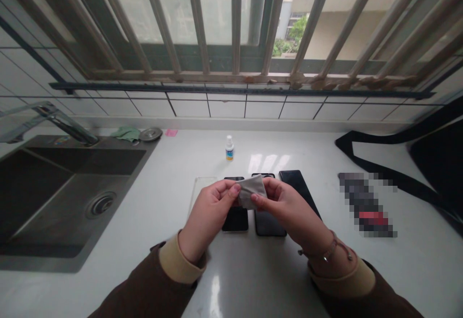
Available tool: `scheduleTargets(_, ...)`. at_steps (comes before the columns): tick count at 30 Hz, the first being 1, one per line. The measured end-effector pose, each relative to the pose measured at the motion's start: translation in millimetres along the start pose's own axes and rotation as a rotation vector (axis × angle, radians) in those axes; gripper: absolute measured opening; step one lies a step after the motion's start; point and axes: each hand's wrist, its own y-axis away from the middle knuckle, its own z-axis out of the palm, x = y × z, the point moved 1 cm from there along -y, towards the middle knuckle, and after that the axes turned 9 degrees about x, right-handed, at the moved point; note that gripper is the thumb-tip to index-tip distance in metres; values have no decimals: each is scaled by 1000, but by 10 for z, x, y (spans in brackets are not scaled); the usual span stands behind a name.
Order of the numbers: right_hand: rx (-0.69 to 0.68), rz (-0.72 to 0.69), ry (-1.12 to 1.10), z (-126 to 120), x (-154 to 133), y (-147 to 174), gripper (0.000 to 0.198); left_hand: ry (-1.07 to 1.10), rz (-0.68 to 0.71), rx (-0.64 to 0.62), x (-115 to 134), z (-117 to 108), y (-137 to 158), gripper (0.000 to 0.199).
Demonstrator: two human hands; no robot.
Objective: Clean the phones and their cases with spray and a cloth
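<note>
Currently, our left hand (208, 207) and right hand (292, 209) pinch a grey cloth (252, 188) with bent fingers (221, 187); it looks already folded but not yet set down, above dark phones (235, 220) that seem untouched. Our hands partly hide those phones; a bottle (229, 149) stands beyond, with a sink (43, 264) far left and a strap (379, 137) right.

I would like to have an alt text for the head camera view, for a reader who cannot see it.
A person's left hand and right hand hold a small grey cloth above three dark, phone-like devices lying on a white counter. A small white-capped bottle stands beyond them, with a sink at the left and a barred window behind.
</note>
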Motion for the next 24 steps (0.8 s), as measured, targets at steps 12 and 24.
scheduleTargets(12, 217, -118, 14, -68, -26, -2, 38, 92, -73, 1, 9, 20, 5, 35)
scheduleTargets(24, 127, -157, 166, -42, -54, 49, 33, 33, -97, -58, -74, -9, -29, 37)
